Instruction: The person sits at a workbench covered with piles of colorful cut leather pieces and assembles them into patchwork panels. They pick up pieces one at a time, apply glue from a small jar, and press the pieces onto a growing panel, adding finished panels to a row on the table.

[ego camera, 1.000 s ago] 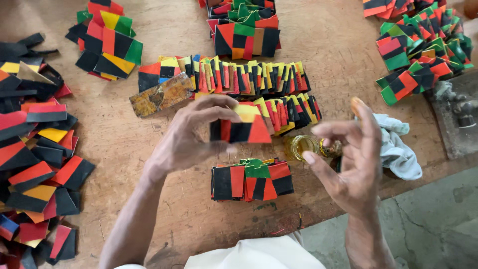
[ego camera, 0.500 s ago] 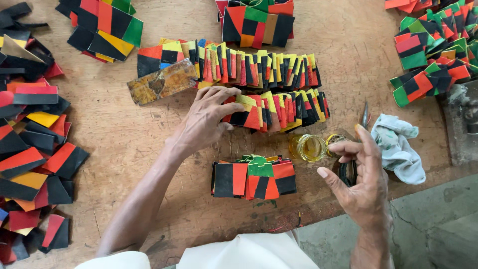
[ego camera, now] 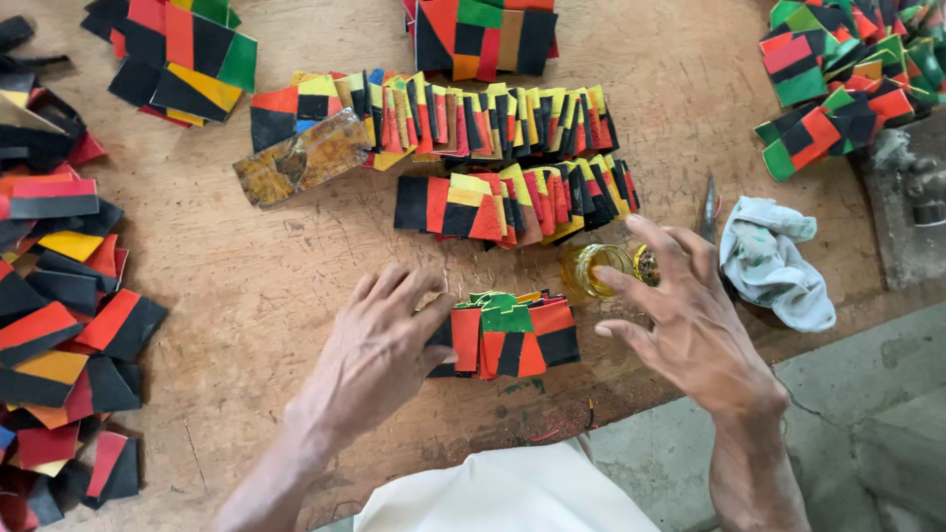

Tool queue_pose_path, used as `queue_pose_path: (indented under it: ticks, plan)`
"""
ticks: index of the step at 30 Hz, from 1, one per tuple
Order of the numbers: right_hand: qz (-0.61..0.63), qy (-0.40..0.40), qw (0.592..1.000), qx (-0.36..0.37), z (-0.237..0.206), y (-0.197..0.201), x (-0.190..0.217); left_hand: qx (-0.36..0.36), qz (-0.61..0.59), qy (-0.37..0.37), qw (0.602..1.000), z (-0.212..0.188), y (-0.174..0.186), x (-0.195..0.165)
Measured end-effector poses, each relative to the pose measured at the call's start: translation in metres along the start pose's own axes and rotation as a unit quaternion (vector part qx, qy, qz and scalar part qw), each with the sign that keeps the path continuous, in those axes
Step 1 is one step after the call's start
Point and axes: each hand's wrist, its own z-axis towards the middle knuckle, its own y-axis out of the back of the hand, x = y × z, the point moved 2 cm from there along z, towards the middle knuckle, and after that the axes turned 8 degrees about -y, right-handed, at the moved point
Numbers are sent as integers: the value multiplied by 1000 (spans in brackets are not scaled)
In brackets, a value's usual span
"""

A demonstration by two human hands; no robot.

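My left hand (ego camera: 379, 350) lies flat on the wooden table (ego camera: 256, 286), its fingertips and thumb touching the left edge of a small stack of red, black and green patchwork pieces (ego camera: 512, 335). My right hand (ego camera: 685, 310) hovers with fingers spread just right of that stack, holding nothing. Its fingertips are close to a small yellow glass jar (ego camera: 591, 268). Beyond the stack lie two overlapping rows of colourful pieces (ego camera: 512, 202), the near row ending at a black and red piece on its left.
A loose heap of patchwork pieces (ego camera: 59, 315) covers the left side. More piles sit at the top left (ego camera: 177, 49), top centre (ego camera: 483, 34) and top right (ego camera: 838, 89). A white rag (ego camera: 774, 261), a metal blade (ego camera: 708, 212) and a mottled brown block (ego camera: 301, 158) lie nearby.
My left hand set a piece on the near row, then pulled back to the small stack. My right hand let go of its tool and opened beside the jar.
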Motion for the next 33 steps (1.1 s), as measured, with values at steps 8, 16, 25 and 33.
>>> queue_pose_path:
  ticks: [8, 16, 25, 33]
  plan:
    - [-53, -29, 994, 88, 26, -17, -5, -34, 8, 15, 999, -2, -5, -12]
    - [23, -11, 1000, -15, -9, 16, -3, 0, -237, 106, 966, -2, 0, 5]
    - [190, -38, 934, -300, -60, 51, 5, -127, -576, 88, 803, -3, -16, 34]
    - [331, 125, 929, -107, -22, -20, 41, -173, -745, 29, 644, 23, -35, 19]
